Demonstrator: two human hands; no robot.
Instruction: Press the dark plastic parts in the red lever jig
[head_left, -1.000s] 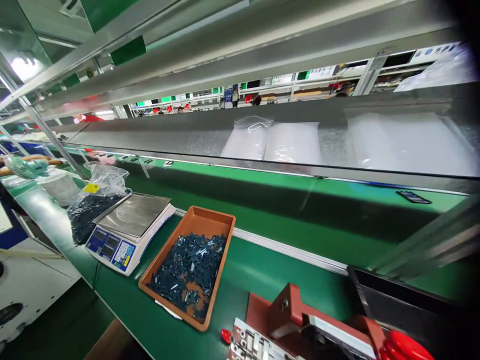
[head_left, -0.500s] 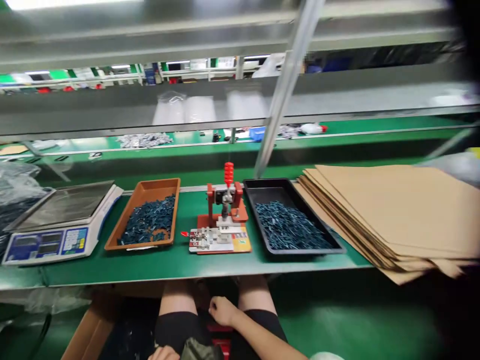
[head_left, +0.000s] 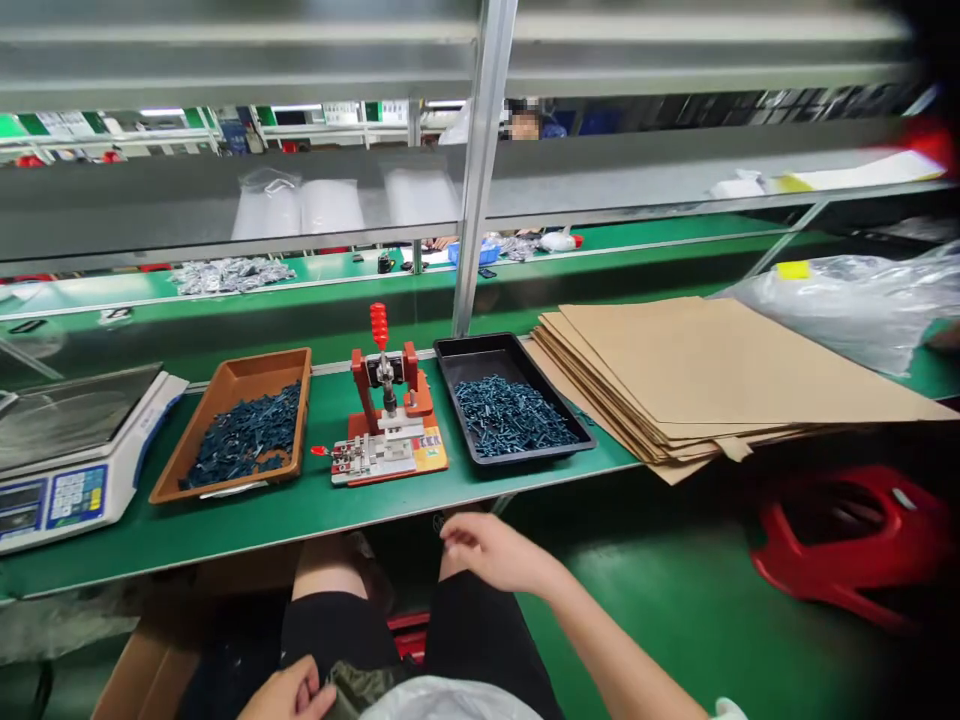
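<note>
Two sorting trays, the orange-brown tray [head_left: 259,366] and the black tray [head_left: 474,350], flank the red-handled toggle press [head_left: 386,400] on the green desk [head_left: 315,525], handy to the empty, half-open right grip [head_left: 491,552]; whether the left grip [head_left: 289,692] by the lap is clamped on anything cannot be told.

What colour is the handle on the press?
The handle is red; it shows best in the head view.

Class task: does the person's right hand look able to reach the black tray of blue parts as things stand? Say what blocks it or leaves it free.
Probably yes: the right hand sits just below the green bench, and only its bare top separates it from the black tray.
</note>
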